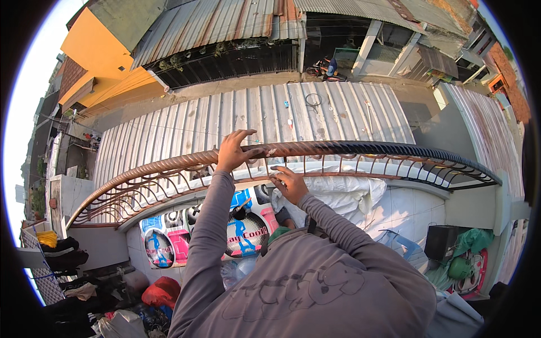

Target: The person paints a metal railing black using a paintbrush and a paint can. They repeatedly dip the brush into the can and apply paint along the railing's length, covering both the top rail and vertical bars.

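Loose grey long-sleeved shirt [360,253] with a line drawing across it.
The cloth is a muted, faintly brownish grey, broad over the torso and softly rumpled. A print [293,294] in thin dark outlines spreads over the front, its curves rounded and cartoon-like, the fill the same grey as the shirt; what the figure depicts is hard to make out. The left sleeve [204,242] and right sleeve [345,218] match the body, narrow along the forearms, crease in small folds and reach the wrists.
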Demonstrator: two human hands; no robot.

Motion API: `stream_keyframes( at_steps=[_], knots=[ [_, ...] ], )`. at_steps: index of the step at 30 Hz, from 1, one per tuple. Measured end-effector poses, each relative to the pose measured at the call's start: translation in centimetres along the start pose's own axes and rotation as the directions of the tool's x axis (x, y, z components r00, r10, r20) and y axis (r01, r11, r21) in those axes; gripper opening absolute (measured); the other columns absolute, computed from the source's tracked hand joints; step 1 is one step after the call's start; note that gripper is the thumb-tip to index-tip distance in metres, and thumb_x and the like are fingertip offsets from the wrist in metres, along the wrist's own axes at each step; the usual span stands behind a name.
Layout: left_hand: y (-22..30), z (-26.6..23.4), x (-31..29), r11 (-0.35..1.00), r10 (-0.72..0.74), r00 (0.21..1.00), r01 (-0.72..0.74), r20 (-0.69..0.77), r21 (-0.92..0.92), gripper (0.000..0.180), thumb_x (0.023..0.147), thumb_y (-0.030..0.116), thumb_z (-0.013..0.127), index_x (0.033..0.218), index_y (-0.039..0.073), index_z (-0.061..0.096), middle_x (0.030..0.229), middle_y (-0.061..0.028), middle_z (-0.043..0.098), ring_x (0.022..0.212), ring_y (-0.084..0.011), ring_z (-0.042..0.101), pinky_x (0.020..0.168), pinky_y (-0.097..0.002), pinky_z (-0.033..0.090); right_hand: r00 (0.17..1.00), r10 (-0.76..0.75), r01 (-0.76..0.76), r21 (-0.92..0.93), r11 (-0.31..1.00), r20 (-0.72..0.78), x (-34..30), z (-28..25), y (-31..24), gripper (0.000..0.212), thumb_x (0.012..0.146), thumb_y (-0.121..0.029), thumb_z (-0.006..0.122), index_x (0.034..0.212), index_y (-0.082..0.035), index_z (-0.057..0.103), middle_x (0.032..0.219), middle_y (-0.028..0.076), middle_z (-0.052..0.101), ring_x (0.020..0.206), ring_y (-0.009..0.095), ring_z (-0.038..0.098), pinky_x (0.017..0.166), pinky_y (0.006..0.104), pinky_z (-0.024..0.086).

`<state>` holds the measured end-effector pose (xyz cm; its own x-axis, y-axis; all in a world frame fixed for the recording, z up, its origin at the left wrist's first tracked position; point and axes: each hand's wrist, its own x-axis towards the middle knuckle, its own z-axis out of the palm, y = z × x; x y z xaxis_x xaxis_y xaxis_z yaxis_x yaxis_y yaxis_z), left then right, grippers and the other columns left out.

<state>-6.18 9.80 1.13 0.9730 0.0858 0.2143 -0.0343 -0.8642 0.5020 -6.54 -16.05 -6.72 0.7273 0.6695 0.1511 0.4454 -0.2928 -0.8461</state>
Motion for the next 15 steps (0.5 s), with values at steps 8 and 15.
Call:
stream_keyframes(
  at_steps=[8,15],
  knots=[
    [2.6,4.5,-8.5,0.601,-0.305,0.904,-0.063,-0.301,-0.797,0.017,0.08,-0.011,0.075,0.078,0.005,0.068,0.12,-0.01,0.065,0.118,-0.0237,0.062,0.106,-0.0425,0.048,0.93,0.363,-0.347,0.184,0.919,-0.059,-8.4,-3.7,6.0,0.025,0.085,-0.025,0.083,0.092,-0.001,0.077,0.115,0.012,0.072,0.09,0.02,0.072,0.078,0.0347,0.057],
    [9.0,12.2,-17.0,0.201,-0.367,0.914,0.258,0.172,-0.945,0.025,0.079,-0.014,0.072,0.081,0.007,0.059,0.113,-0.0083,0.062,0.11,-0.0167,0.061,0.093,-0.0317,0.051,0.75,0.639,-0.557,0.357,0.75,-0.173,-12.5,-7.3,6.8,0.031,0.091,-0.027,0.079,0.093,0.003,0.072,0.099,0.01,0.074,0.075,0.013,0.067,0.071,0.0287,0.055]
  ],
)
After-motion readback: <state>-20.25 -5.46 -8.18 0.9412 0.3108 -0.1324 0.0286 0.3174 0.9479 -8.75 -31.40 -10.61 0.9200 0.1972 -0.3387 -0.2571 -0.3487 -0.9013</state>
